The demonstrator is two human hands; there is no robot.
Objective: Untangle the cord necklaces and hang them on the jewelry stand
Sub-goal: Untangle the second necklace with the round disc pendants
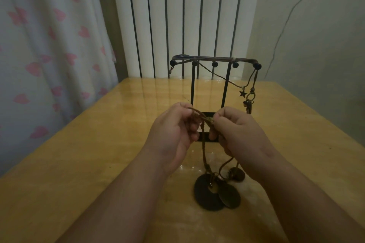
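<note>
Forearms lead to left hand and right hand, raised over the bench just in front of the jewelry stand, each curled and pinching the tangled cords between them; disc pendants trail onto the bench below. Progress, judged: at least two necklaces, one with a star, already hang from the stand's top bar; the held bundle is not yet untangled or hung

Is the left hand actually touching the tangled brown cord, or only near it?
Touching. The head view shows the left hand pinching the tangled brown cord, which runs straight out of its curled fingertips to the right hand.
</note>
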